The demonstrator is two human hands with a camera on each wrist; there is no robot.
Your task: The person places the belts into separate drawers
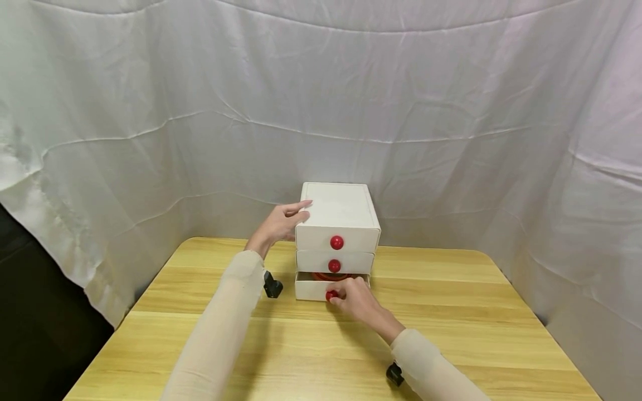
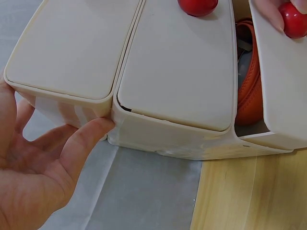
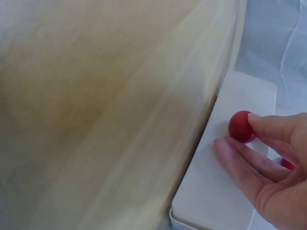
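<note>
- Drawers come first: we see a small white three-drawer cabinet [image 1: 337,217] standing on the far middle of a light wooden table [image 1: 451,334], its back close to a white cloth backdrop [image 1: 150,111].
- We see each drawer front carrying a round red knob; the top knob [image 1: 337,242] and the middle knob [image 1: 334,265] sit one above the other.
- We find the bottom drawer [image 1: 311,289] pulled out a little way from the cabinet, and an orange object [image 2: 249,91] lies inside it, partly hidden by the drawer above.
- We watch the right hand [image 1: 353,301] pinch the bottom knob [image 3: 241,126] between thumb and fingertips, with the other fingers resting against the drawer front; so this hand is clamped on the knob.
- We see the left hand [image 1: 278,224] laid against the cabinet's left side near the top, fingers straight and spread, thumb [image 2: 88,139] pressing the lower edge of the side wall; nothing is gripped in it.
- We note both arms wear pale sleeves, and a small black device [image 1: 272,287] is strapped at the left wrist, another [image 1: 394,374] at the right.
- We see the table's left edge meet a dark area [image 1: 30,312] beyond the cloth.
</note>
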